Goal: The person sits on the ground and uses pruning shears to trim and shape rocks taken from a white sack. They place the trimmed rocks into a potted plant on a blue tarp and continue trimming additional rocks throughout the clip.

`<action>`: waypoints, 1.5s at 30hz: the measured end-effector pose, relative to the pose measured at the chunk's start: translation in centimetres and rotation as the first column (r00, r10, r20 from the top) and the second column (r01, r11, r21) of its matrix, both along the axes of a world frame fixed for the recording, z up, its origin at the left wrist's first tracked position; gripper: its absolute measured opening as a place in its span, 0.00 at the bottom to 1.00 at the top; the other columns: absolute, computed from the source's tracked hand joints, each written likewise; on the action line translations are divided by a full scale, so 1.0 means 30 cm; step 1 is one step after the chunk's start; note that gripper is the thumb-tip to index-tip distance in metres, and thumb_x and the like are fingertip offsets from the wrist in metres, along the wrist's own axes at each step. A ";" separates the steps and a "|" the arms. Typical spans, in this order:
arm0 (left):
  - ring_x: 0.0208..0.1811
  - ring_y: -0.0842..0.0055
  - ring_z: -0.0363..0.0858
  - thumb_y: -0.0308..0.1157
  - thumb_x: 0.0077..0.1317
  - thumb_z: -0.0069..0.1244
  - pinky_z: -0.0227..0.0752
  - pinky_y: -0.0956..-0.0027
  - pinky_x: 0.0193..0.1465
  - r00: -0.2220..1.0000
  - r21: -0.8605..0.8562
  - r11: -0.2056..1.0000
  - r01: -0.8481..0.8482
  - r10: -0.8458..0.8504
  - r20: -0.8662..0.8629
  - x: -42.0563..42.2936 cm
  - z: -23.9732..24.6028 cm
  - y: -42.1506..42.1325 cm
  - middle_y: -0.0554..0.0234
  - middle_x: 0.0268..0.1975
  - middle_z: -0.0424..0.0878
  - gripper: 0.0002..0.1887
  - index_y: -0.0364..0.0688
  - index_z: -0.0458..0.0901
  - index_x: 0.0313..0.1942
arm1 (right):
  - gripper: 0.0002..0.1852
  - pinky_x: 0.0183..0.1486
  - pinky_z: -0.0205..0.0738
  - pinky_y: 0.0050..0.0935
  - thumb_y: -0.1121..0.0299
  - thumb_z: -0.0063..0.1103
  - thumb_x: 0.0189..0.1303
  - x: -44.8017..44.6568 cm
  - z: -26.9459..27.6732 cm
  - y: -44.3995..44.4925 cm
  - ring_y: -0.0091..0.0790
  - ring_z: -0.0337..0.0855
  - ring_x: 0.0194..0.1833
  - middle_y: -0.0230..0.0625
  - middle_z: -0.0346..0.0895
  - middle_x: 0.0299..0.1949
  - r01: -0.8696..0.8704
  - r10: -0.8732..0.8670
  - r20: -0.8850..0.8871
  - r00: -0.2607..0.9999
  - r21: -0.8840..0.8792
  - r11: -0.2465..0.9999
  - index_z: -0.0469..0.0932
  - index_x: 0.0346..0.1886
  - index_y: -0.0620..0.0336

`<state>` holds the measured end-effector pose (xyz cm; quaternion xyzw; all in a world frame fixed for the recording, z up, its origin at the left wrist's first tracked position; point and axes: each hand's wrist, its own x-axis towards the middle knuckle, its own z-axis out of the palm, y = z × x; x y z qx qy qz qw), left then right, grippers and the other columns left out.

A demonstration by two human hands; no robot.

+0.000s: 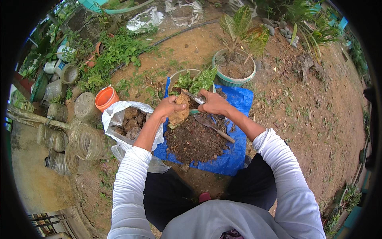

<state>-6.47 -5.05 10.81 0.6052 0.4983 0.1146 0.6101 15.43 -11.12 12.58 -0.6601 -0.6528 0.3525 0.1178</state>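
My left hand (pixel 168 107) pinches a large dry brown leaf (pixel 181 113) between thumb and fingers. In my right hand (pixel 216 103) is a pair of pruning shears (pixel 191 95), its metal blades at the leaf's upper edge. Whether the blades are apart I cannot tell. Just beyond both hands grows a green-and-white variegated plant (pixel 203 80) in a round pot (pixel 173 80), partly hidden by hands and leaf. Below them, a hand trowel with a wooden handle (pixel 220 133) rests on a heap of dark soil (pixel 194 145). The soil lies on a blue tarp (pixel 231 164).
Left of the tarp stands a white plastic bag (pixel 109 119) of brown clods, with an orange pot (pixel 105 96) behind it. A larger potted plant (pixel 235 76) stands at the far right corner. Plastic bottles (pixel 89 143) line the left; a black hose (pixel 170 37) crosses the ground.
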 end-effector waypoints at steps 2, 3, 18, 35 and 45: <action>0.59 0.70 0.72 0.34 0.55 0.65 0.60 0.69 0.63 0.999 -0.032 0.999 0.001 0.001 0.039 0.005 0.039 -0.011 0.52 0.58 0.76 0.37 0.28 0.67 0.61 | 0.36 0.59 0.67 0.44 0.55 0.66 0.44 0.003 0.000 -0.005 0.52 0.73 0.57 0.52 0.75 0.52 -0.026 0.019 0.082 0.996 0.084 0.996 0.69 0.60 0.52; 0.56 0.72 0.74 0.32 0.54 0.65 0.62 0.70 0.61 0.998 -0.047 0.999 -0.006 0.009 0.055 -0.004 0.042 -0.012 0.54 0.55 0.78 0.34 0.28 0.70 0.59 | 0.36 0.59 0.66 0.45 0.55 0.66 0.44 -0.006 0.004 -0.012 0.52 0.73 0.58 0.52 0.75 0.52 -0.053 0.033 0.144 0.989 0.138 0.989 0.69 0.61 0.52; 0.37 0.79 0.82 0.21 0.51 0.63 0.75 0.72 0.44 0.996 0.094 0.992 -0.088 0.091 -0.025 -0.059 -0.137 0.073 0.62 0.40 0.86 0.23 0.31 0.80 0.50 | 0.35 0.51 0.71 0.44 0.59 0.65 0.42 0.008 0.029 -0.003 0.52 0.79 0.49 0.54 0.80 0.43 -0.068 0.067 0.013 0.998 0.014 0.998 0.70 0.59 0.55; 0.51 0.71 0.80 0.28 0.47 0.69 0.69 0.69 0.57 0.974 0.283 0.957 -0.069 0.126 -0.188 -0.011 -0.011 0.007 0.53 0.50 0.83 0.32 0.32 0.78 0.55 | 0.35 0.51 0.70 0.40 0.58 0.65 0.41 0.009 0.016 -0.006 0.48 0.79 0.48 0.52 0.79 0.43 0.037 -0.112 -0.297 0.948 -0.249 0.968 0.71 0.56 0.63; 0.61 0.71 0.73 0.33 0.53 0.67 0.63 0.72 0.63 0.983 -0.139 0.977 -0.163 0.172 0.060 0.012 0.009 -0.001 0.49 0.58 0.76 0.42 0.28 0.63 0.64 | 0.34 0.51 0.68 0.37 0.59 0.65 0.47 -0.007 -0.012 -0.014 0.42 0.76 0.48 0.48 0.76 0.47 0.039 -0.078 -0.323 0.943 -0.126 0.991 0.68 0.58 0.61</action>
